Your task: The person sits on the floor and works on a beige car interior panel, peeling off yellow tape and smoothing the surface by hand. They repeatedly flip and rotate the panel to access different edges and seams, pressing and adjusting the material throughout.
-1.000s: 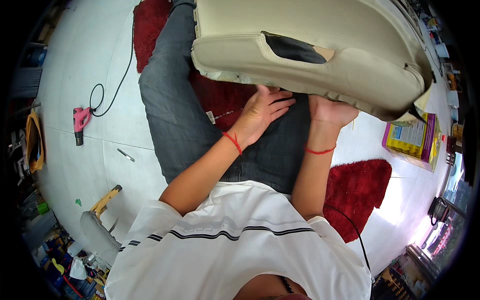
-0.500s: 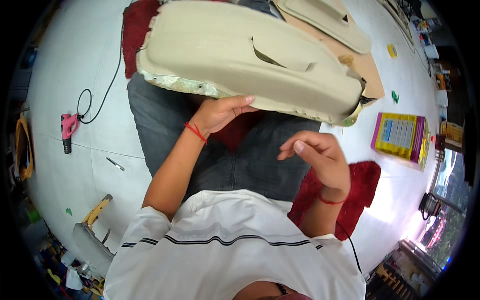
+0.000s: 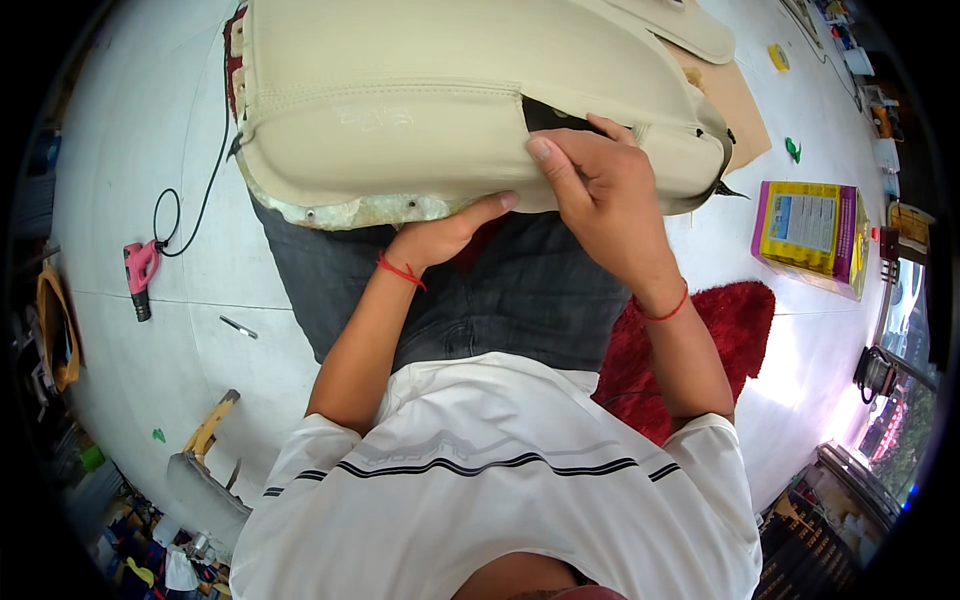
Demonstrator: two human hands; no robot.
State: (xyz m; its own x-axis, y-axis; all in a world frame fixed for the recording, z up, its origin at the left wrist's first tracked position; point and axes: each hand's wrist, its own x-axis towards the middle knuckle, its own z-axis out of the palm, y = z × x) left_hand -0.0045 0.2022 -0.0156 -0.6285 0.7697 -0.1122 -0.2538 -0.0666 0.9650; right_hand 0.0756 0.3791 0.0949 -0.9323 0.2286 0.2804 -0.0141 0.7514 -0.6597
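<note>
A large beige padded panel point(image 3: 380, 130), covered in stitched material, lies across my legs. Along its lower left edge, pale, rough backing point(image 3: 335, 212) shows small holes. My left hand point(image 3: 440, 230) grips that lower edge, thumb on the front and fingers hidden underneath. My right hand point(image 3: 600, 190) is at the dark cutout point(image 3: 550, 113), closed on the panel's covering with fingertips inside the opening and thumb on the outside.
A pink heat gun point(image 3: 140, 275), its cord and a small metal tool point(image 3: 238, 327) lie left. A yellow-and-purple box point(image 3: 800, 235), tape roll point(image 3: 778, 57) and red rug point(image 3: 720, 330) are right. Another beige panel point(image 3: 700, 30) rests on brown board point(image 3: 750, 110) behind.
The panel has shifted toward the left and now shows its stitched band flatter. My right hand let go of the bottom edge, swung out, then moved up onto the cutout; my left hand moved under the edge.
</note>
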